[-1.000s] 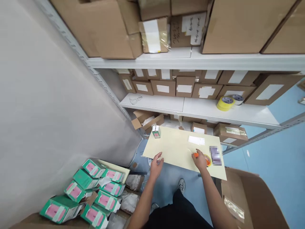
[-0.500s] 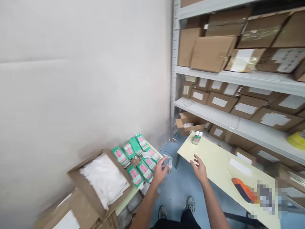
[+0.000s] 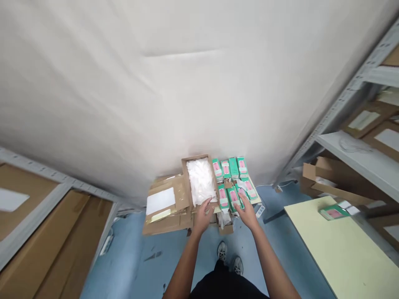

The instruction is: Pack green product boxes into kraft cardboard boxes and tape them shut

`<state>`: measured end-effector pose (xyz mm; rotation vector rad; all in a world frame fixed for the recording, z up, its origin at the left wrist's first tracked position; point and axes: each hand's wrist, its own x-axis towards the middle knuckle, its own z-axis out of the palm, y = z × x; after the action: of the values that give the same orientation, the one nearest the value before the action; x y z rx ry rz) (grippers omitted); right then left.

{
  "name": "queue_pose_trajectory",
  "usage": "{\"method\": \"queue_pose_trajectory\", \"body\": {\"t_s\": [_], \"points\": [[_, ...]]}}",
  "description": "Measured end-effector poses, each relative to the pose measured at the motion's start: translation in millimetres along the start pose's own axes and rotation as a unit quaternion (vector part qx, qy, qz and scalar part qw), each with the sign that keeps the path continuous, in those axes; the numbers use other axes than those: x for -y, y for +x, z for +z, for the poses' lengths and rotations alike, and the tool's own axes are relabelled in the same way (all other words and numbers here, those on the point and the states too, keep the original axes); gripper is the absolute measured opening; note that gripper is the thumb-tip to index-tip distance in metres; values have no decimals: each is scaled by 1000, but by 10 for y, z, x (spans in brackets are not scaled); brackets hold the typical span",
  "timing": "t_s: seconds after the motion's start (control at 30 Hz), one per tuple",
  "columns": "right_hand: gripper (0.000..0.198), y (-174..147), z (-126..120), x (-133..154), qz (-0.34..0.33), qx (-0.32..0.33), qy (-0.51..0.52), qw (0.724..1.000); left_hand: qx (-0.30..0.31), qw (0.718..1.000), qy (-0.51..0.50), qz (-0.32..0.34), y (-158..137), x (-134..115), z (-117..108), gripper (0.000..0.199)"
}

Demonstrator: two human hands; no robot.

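Note:
My left hand [image 3: 203,216] hovers at the near edge of an open cardboard box [image 3: 185,182], its fingers apart and nothing in them. The box is filled with a heap of white material [image 3: 201,180], too blurred to make out exactly. My right hand [image 3: 247,212] is spread, fingers forward, over the near row of green and pink boxes [image 3: 233,197]. Whether its fingertips touch them I cannot tell. More green boxes [image 3: 233,167] stand in a row behind, against the wall. A small brown piece of cardboard [image 3: 228,183] lies between the rows.
Left of the open box lies a flattened carton [image 3: 179,189] with a white label. At right, a pale yellow table [image 3: 339,245] holds another green box [image 3: 335,212]. Metal shelves [image 3: 349,89] with cartons flank both sides. A power strip [image 3: 260,211] lies on the blue floor.
My view has swung left, from the yellow table and shelves to the wall and green boxes. Both hands have come over the boxes and closer together. Nothing has been picked up.

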<state>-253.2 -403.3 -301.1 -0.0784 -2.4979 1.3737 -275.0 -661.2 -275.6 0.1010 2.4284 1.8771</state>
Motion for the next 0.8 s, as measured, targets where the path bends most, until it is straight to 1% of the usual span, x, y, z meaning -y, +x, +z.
{"method": "queue_pose_trajectory", "body": {"t_s": [0.07, 0.2, 0.33, 0.43, 0.53, 0.63, 0.73, 0.8], "points": [[59, 20, 235, 126, -10, 27, 19, 999, -29, 1000, 1, -5, -132, 56, -225, 55], [62, 56, 623, 476, -32, 72, 45, 996, -80, 997, 2, -23, -314, 64, -684, 58], [63, 101, 987, 846, -62, 98, 53, 992, -113, 992, 20, -45, -374, 126, -1139, 59], [62, 133, 1282, 1081, -77, 97, 52, 991, -126, 990, 14, -60, -349, 266, -1489, 59], [63, 145, 1637, 1304, -76, 89, 45, 992, -114, 992, 22, -52, -284, 486, -1893, 60], [66, 132, 2073, 1514, -74, 93, 31, 992, -97, 993, 14, -66, -183, 800, -2352, 65], [66, 106, 2583, 1644, -82, 121, -1, 989, -91, 989, -10, -117, -46, 1195, -2798, 70], [68, 89, 2948, 1668, -72, 162, -31, 984, -104, 979, -14, -172, 46, 1466, -3059, 74]]}}
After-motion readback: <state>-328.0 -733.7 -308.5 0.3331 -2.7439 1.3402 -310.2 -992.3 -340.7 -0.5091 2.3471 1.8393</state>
